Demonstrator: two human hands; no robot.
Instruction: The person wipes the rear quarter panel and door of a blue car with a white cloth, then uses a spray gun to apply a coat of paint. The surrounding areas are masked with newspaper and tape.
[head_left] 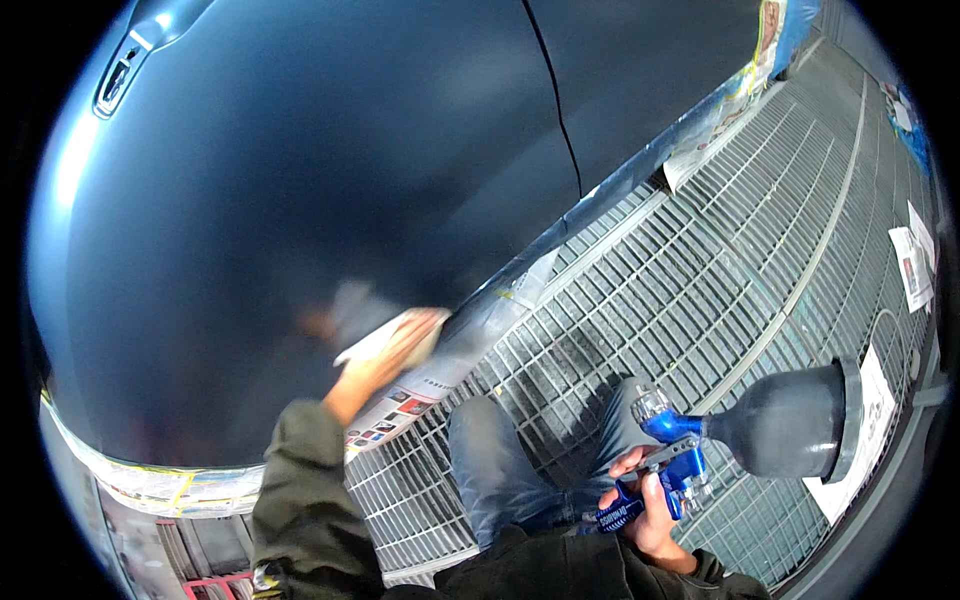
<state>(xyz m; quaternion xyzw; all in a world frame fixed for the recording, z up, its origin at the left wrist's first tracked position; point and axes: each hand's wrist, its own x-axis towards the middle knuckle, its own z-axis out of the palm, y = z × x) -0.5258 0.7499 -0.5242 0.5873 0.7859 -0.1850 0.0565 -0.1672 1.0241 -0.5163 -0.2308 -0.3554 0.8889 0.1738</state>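
Observation:
My left hand (385, 358) presses a pale cloth (427, 350) flat against the lower part of a dark, glossy car body panel (280, 210). Its fingers lie stretched over the cloth, slightly blurred, and a faint reflection shows in the panel beside them. Low on the right, my right hand (652, 508) is wrapped round the grip of a blue spray gun (684, 468). A large black paint cup (785, 425) is attached to the gun, pointing right. The gun's silver nozzle (652, 403) is near my knee, away from the panel.
Printed masking paper (395, 418) and tape run along the panel's lower edge. A door handle (117, 82) is at upper left. Metal grating (640, 310) forms the floor under my bent legs (490, 460). Loose paper sheets (912, 265) lie at the far right.

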